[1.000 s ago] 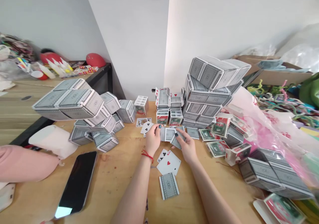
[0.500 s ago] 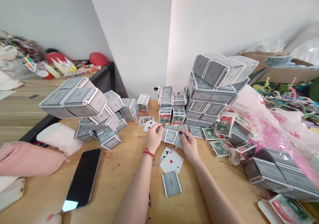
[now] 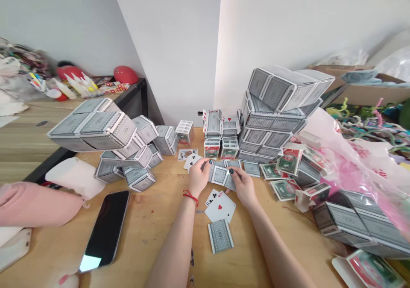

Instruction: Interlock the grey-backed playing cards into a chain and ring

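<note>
Both left hand [image 3: 198, 177] and right hand [image 3: 244, 189]: grip pinched closed on patterned cards [image 3: 219, 175] (small box [image 3: 185, 133] near far edge of worktop [image 3: 153, 232])

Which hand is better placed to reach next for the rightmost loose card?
Probably the right hand: it is nearer that card than the left hand, though both are holding other cards.

Bright, even light leaves glare on the phone [image 3: 106, 228].

The cards [image 3: 220, 175] are patterned grey with white borders, the bracelet [image 3: 190, 197] red
</note>
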Demonstrator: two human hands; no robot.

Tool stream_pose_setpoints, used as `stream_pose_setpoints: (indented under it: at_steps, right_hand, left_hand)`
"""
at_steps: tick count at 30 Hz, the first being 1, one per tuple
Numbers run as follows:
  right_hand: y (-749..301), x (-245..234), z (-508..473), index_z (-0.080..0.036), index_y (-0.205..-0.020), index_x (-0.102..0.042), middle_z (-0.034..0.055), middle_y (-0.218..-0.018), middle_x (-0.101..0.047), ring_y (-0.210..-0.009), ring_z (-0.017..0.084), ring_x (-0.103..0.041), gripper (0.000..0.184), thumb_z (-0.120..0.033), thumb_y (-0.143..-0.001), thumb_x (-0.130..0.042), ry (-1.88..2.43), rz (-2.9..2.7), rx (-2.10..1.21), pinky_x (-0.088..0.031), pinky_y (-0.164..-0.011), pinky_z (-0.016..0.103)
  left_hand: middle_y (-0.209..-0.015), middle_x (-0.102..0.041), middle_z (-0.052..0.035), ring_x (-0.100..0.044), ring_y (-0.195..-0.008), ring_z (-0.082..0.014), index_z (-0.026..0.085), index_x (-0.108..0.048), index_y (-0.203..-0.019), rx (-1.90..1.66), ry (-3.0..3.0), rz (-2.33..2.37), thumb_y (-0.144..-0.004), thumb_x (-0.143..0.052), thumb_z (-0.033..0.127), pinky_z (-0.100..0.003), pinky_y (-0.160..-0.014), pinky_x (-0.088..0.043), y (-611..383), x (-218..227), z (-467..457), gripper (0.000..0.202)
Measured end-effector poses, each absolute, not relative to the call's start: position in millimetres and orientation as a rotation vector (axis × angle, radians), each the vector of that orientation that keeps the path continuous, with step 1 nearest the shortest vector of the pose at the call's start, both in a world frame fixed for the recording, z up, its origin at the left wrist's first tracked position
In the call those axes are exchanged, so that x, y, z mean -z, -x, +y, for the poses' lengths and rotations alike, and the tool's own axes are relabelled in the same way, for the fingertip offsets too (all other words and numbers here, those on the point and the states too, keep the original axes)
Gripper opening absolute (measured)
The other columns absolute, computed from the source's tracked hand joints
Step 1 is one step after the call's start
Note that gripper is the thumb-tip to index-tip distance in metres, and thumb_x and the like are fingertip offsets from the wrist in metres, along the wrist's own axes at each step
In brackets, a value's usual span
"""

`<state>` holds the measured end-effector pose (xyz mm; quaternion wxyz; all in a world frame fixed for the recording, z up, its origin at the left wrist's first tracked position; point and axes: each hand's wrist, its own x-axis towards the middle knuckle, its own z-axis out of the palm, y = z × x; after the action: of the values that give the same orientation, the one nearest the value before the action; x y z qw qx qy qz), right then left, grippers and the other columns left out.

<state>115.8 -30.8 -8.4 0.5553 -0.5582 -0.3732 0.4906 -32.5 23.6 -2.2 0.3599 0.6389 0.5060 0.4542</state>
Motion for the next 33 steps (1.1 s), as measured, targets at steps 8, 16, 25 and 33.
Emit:
stream_pose_setpoints:
  at_steps: [8,16,25,33]
  right_hand:
    - [-116.9,10.5,-29.7,-0.02,-0.087,-0.063,0.0012,-0.069,-0.059,-0.035,0.015,-0.054,0.034,-0.047,-0.066,-0.059,1.345,-0.882,-1.175,-0.04,-0.031,0.026]
    - [-116.2,8.0,-29.6,-0.021,-0.084,-0.062,0.0,-0.067,-0.06,-0.037,0.015,-0.055,0.032,-0.047,-0.065,-0.06,1.331,-0.847,-1.224,-0.043,-0.032,0.027]
    - [-116.8,9.6,-29.7,-0.021,-0.088,-0.059,0.0006,-0.068,-0.06,-0.045,0.018,-0.058,0.033,-0.046,-0.066,-0.06,1.277,-0.833,-1.262,-0.043,-0.031,0.027]
    - [-119.7,7.6,-31.6,-0.02,-0.086,-0.057,0.001,-0.065,-0.063,-0.049,0.019,-0.059,0.033,-0.046,-0.065,-0.061,1.279,-0.8,-1.346,-0.047,-0.038,0.029]
  left_hand:
    - [-0.089,-0.064,-0.0049,-0.058,-0.085,-0.0169,0.018,-0.06,-0.088,-1.157,-1.681,1.309,-0.08,-0.045,0.026,-0.028,-0.076,-0.045,34.3,3.0,24.1,0.019]
    - [-0.086,-0.065,-0.0047,-0.058,-0.081,-0.0164,0.017,-0.061,-0.086,-1.17,-1.67,1.293,-0.08,-0.045,0.026,-0.028,-0.073,-0.045,33.1,1.4,23.9,0.019]
    - [-0.089,-0.064,-0.0057,-0.058,-0.084,-0.0161,0.017,-0.06,-0.089,-1.181,-1.648,1.285,-0.081,-0.044,0.027,-0.027,-0.075,-0.045,30.7,2.2,22.4,0.02]
    - [-0.087,-0.065,-0.0058,-0.059,-0.082,-0.0162,0.017,-0.061,-0.088,-1.159,-1.662,1.254,-0.081,-0.045,0.026,-0.027,-0.074,-0.045,27.2,3.4,21.4,0.02]
